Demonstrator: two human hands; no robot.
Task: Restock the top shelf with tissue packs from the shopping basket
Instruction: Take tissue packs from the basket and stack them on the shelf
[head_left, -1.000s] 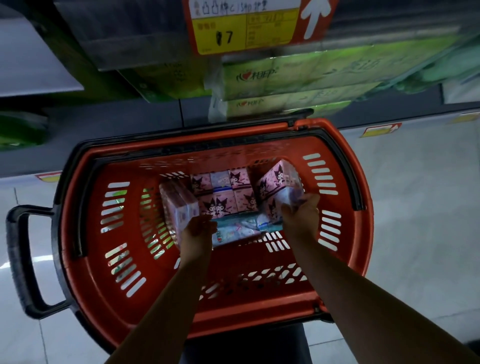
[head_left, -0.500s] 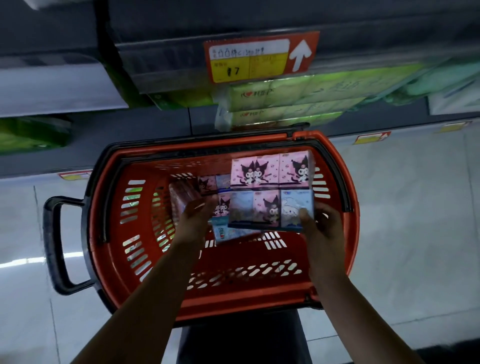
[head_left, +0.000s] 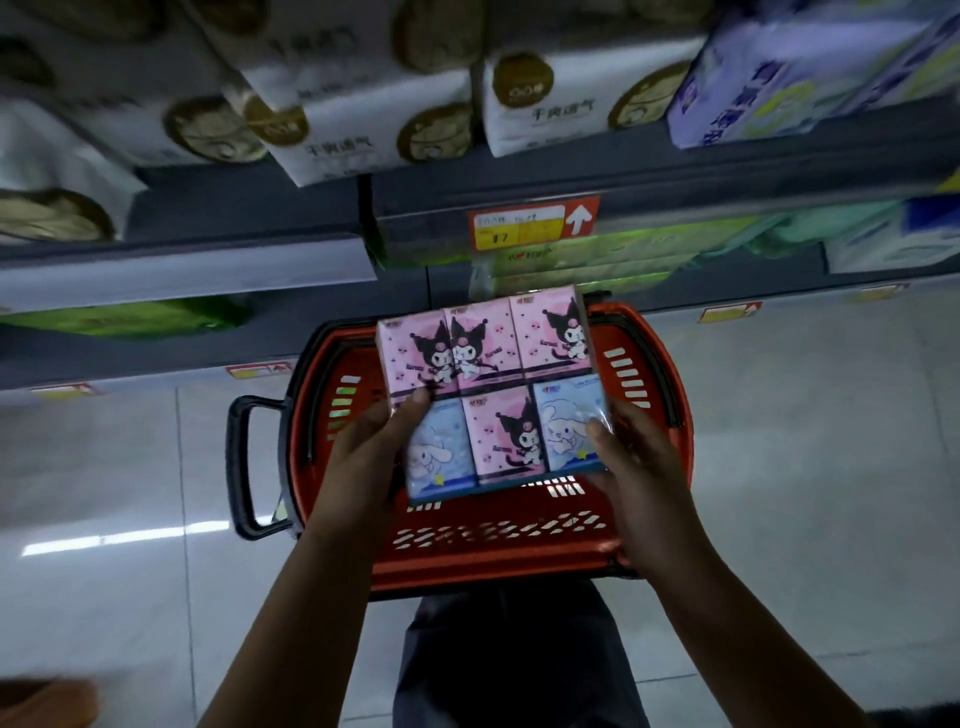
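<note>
Your left hand and right hand each grasp a near corner of one wrapped tissue pack, thumbs on its face. The pack shows six small packets: four pink with a black-eared cartoon figure, two blue with a white long-eared one; their small lettering is too blurred to read. You hold it above the red shopping basket, clear of its rim, on the tiled floor. Beyond, a shelf-edge price tag reads "7" beside a white up-arrow. Higher, white packs carry gold roundels and Chinese characters.
</note>
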